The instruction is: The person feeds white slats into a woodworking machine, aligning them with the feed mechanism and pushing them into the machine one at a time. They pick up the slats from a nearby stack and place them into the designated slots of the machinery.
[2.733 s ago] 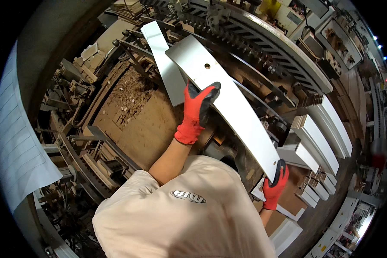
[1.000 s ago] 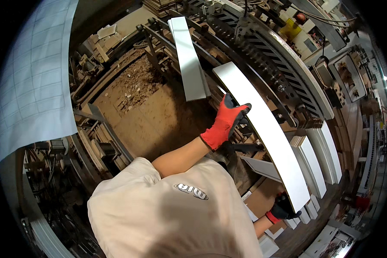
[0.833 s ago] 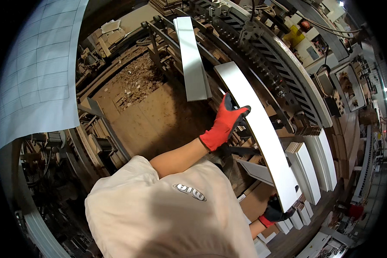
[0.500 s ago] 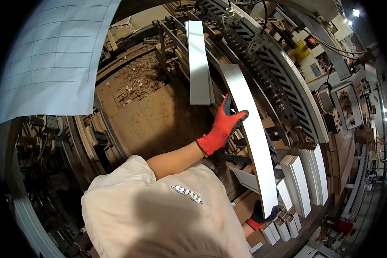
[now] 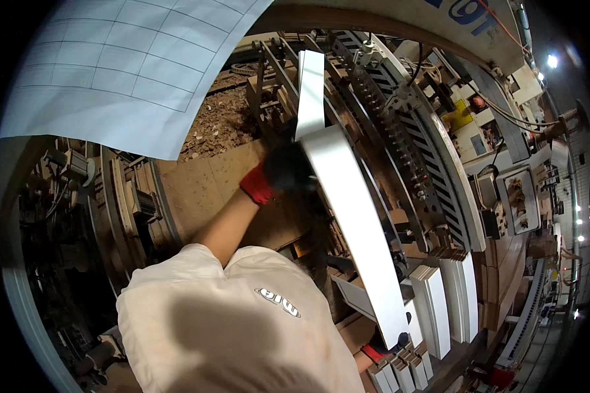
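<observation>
White laminate panel [image 5: 355, 226] was gripped by both gloved hands, left hand [image 5: 283, 171] clamped at its far end, right hand [image 5: 381, 349] at the near end, lined up just behind another panel [image 5: 311, 85] on the machine's feed track [image 5: 400, 137], so feeding looked barely started.

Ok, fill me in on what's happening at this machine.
A person in a white shirt holds a long white panel with both gloved hands. The left hand grips the panel's far end, and the right hand is mostly hidden under its near end. The panel lies lengthwise along the big machine, end to end with a second white panel on the feed track. Stacked white panels stand at the right.
</observation>
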Motion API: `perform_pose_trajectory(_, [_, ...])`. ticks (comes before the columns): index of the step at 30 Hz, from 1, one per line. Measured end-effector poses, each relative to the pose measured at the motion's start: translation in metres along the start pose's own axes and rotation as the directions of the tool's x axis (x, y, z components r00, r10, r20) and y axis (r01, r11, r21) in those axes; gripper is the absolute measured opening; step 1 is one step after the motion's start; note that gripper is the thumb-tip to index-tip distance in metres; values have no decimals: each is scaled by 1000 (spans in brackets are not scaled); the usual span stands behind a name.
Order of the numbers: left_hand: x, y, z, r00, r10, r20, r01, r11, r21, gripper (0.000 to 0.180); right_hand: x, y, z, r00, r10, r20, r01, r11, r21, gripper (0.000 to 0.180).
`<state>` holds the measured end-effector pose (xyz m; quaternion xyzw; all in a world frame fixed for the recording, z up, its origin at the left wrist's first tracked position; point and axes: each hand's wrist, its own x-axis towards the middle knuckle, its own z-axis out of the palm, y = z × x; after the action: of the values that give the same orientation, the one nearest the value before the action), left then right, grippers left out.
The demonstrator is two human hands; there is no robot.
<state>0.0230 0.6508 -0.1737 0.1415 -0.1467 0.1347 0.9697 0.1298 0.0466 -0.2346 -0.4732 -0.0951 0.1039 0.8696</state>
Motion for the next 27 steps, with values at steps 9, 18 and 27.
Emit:
perform_pose_trajectory(9, [-93, 45, 35, 912, -50, -407, 268, 824, 499, 52, 94, 42, 102, 933, 187, 309, -305, 866, 396, 66])
perform_pose_trajectory(18, [-157, -1, 25, 828, 398, -394, 38, 662, 749, 66, 103, 156, 328, 834, 462, 301, -506, 858, 85, 61])
perform_pose_trajectory(27, [-162, -74, 75, 848, 443, -291, 184, 268, 946, 58, 104, 222, 410, 963, 257, 78, -183, 842, -507, 88])
